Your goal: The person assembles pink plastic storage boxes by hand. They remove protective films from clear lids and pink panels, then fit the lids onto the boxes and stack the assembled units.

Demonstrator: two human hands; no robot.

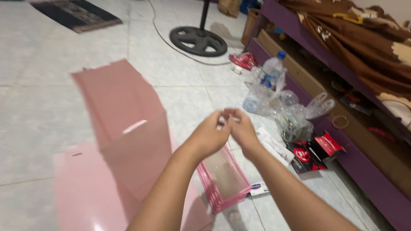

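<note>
Here, the left hand and right hand pinch one small white piece together above the stack of pink-edged panels; a water bottle stands beyond the stack.

We note glossy pink plastic sheets, smooth, catching glare. A stack of pink-edged clear sleeves looks filmy and shiny. Floor tiles are pale ceramic, smooth with a low sheen. The water bottle and bags are crinkled clear plastic. A brown blanket looks soft and fleecy. The fan base seems matt black.
</note>
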